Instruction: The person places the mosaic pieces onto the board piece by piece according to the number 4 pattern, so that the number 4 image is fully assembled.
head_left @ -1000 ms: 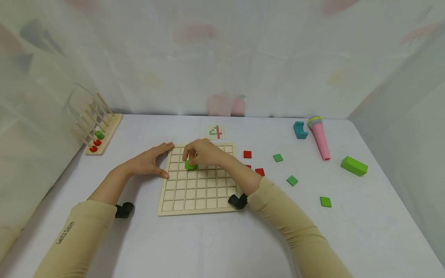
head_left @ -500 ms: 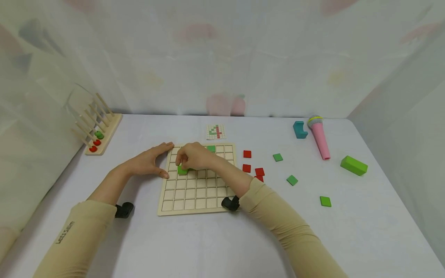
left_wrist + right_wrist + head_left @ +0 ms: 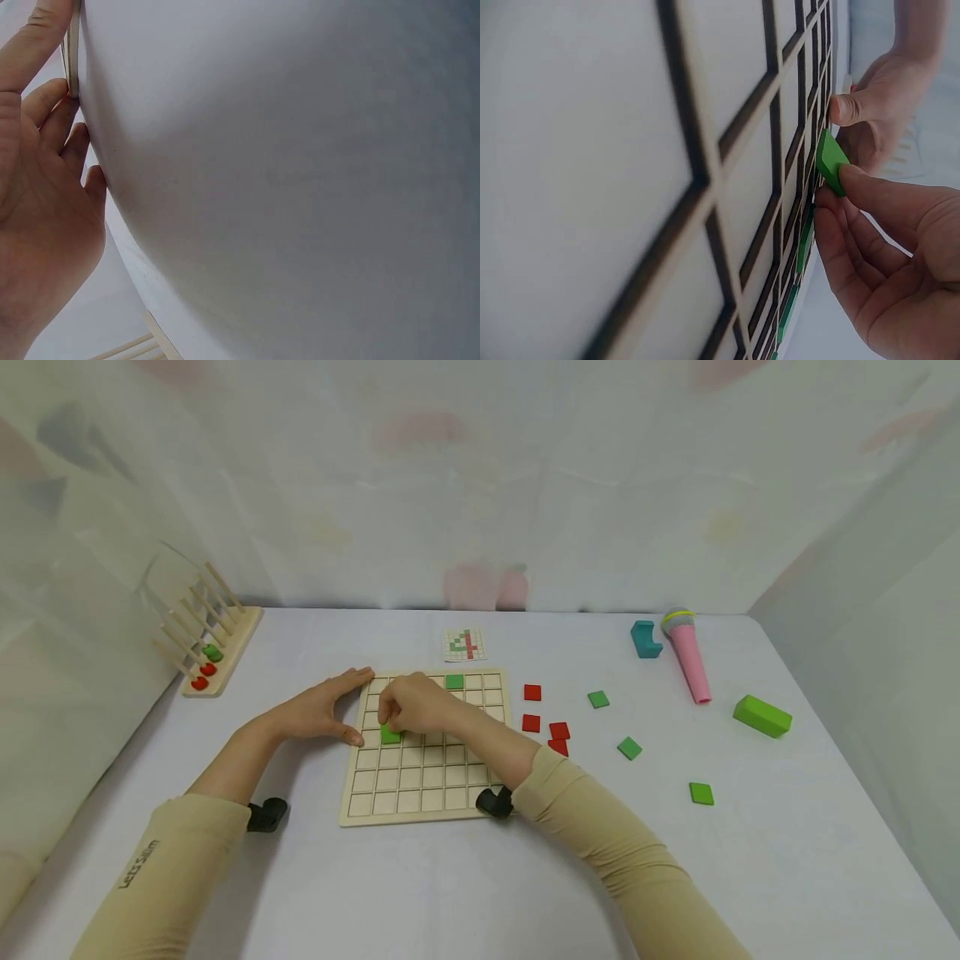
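Note:
A wooden grid board (image 3: 420, 806) lies on the white table. My right hand (image 3: 420, 703) pinches a square green tile (image 3: 829, 161) between thumb and fingers, tilted close over the left part of the grid. Along the board's left edge rests my left hand (image 3: 322, 706), thumb and fingers spread, fingertips at the rim. One green tile (image 3: 454, 681) sits in a cell of the top row. In the right wrist view, more green tiles (image 3: 805, 240) lie in cells beyond the right fingers; the head view hides these behind the hand.
Several red tiles (image 3: 532, 692) and loose green tiles (image 3: 630, 748) lie right of the board. A pattern card (image 3: 465, 645) is behind it. Farther right are a teal block (image 3: 647, 640), a pink toy microphone (image 3: 690, 660) and a green block (image 3: 762, 716). A peg stand (image 3: 232, 652) stands at back left.
My right hand has moved left and slightly nearer over the board with the green tile, uncovering the top-row green tile and more red tiles. My left hand has stayed in place.

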### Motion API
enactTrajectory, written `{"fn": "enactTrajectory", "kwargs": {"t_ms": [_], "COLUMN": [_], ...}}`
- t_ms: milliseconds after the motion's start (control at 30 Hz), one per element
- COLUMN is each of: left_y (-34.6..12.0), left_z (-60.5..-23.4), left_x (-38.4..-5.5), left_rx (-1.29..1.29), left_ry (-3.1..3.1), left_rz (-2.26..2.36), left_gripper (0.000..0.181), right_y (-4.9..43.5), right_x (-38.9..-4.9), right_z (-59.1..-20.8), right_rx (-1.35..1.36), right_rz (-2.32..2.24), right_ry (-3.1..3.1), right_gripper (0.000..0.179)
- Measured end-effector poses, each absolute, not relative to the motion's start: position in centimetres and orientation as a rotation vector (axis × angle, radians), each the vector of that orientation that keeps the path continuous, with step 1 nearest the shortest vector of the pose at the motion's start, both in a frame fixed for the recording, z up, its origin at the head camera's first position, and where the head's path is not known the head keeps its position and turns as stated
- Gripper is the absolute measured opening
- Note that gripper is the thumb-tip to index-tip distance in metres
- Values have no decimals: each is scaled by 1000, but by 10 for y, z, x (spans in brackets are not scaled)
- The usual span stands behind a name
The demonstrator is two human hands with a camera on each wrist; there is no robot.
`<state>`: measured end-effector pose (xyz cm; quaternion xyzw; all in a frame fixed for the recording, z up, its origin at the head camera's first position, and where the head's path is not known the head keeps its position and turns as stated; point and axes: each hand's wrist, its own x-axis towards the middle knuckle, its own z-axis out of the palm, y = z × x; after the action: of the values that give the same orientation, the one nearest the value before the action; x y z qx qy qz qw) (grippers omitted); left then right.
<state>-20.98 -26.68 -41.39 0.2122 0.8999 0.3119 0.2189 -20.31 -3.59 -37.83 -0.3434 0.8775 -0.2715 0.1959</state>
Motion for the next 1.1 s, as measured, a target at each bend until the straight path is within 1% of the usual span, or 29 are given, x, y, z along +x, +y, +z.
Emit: {"fn": "enactTrajectory", "kwargs": {"t_ms": [467, 700, 900, 1100], "left_y": [-266, -266, -267, -267], "left_z": [-410, -412, -412, -413], "left_x": [-207, -208, -208, -209], "left_rx": [612, 620, 622, 607], "left_ry": [2480, 2491, 2481, 2487], "left_rz": [894, 880, 895, 879], "left_gripper": [116, 117, 117, 118], "right_y": [-36, -36, -37, -37], "right_x": [-200, -199, -199, -198], "right_z": [-376, -374, -376, -375], "right_rx": [-948, -946, -1011, -1006], "right_rz": [-721, -693, -609, -600], "right_ry": [2474, 2483, 2493, 2498], "right_gripper": [8, 7, 10, 11]}}
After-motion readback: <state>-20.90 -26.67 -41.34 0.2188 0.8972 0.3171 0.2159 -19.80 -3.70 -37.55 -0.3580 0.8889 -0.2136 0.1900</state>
